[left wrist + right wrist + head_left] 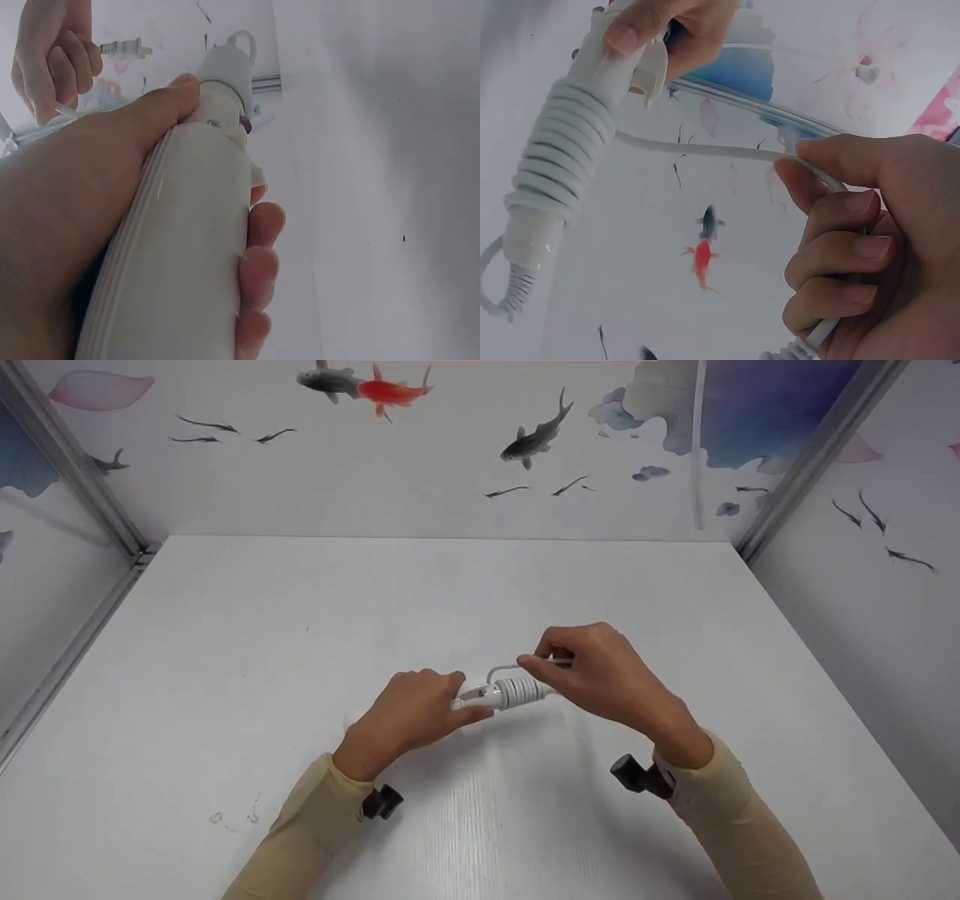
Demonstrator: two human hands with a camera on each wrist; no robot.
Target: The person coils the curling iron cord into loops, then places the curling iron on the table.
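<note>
A white corded appliance that looks like a curling iron (191, 240) lies in my left hand (411, 711), its thumb along one side and fingers curled round the other. A small lever (651, 71) sticks out beside that hand. White cord is wound in several coils (562, 150) around the narrower handle end. From the coils a loose length of cord (705, 149) runs to my right hand (611, 679), which pinches it between thumb and forefinger, other fingers curled over it. The two-pin plug (129, 49) juts out beside the right hand in the left wrist view.
Both hands are above a white tabletop (315, 585). White panels printed with fish (390, 391) stand at the back and sides, joined by metal corner posts (821, 457). A black wrist camera mount (634, 774) sits under the right forearm, another (382, 802) at the left.
</note>
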